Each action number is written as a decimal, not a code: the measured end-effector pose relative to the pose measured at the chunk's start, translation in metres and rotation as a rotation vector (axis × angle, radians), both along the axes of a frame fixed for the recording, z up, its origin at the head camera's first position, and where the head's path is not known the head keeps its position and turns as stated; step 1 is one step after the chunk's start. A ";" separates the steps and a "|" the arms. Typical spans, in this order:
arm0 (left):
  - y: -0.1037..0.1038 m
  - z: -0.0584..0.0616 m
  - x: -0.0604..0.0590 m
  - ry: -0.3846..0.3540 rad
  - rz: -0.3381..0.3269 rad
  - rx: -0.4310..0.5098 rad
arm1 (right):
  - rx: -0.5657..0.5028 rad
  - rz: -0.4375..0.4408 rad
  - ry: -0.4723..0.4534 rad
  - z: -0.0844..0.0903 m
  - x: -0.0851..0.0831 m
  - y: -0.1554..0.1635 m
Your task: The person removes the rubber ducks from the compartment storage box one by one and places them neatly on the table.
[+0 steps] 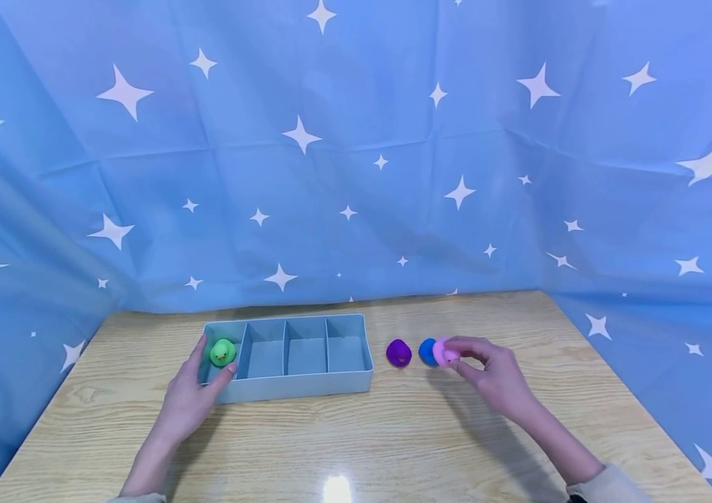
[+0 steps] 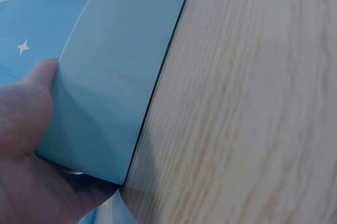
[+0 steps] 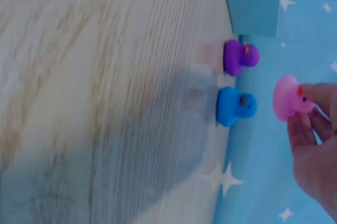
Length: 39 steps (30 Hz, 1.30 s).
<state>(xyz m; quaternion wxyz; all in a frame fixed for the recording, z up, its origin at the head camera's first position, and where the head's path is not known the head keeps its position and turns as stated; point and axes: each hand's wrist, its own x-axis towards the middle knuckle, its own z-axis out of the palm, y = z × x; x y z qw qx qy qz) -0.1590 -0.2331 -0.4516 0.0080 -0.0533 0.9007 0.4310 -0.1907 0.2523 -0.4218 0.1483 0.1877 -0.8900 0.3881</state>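
Observation:
A long grey-blue tray (image 1: 305, 388) with several compartments sits on the wooden table. A green toy duck (image 1: 223, 352) sits in its leftmost compartment. My left hand (image 1: 195, 391) grips the tray's left end (image 2: 105, 92), thumb on the front wall. To the right of the tray stand a purple duck (image 1: 398, 353) (image 3: 240, 57) and a blue duck (image 1: 427, 351) (image 3: 236, 106). My right hand (image 1: 488, 370) pinches a pink duck (image 1: 445, 353) (image 3: 288, 98) just above the table, beside the blue one.
The wooden table (image 1: 393, 433) runs wide in front of the tray. A blue star-patterned cloth (image 1: 356, 154) hangs behind and along both sides of the table. The tray's other compartments (image 1: 305, 353) hold nothing visible.

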 end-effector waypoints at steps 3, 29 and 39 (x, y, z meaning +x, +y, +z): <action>0.000 0.000 0.001 0.003 0.001 0.001 | -0.009 -0.003 0.038 -0.004 -0.004 0.005; 0.000 0.000 0.000 0.004 0.004 0.002 | 0.090 -0.052 -0.136 -0.035 -0.041 0.033; 0.000 0.000 0.000 0.003 0.002 0.012 | 0.149 -0.031 -0.137 -0.035 -0.044 0.031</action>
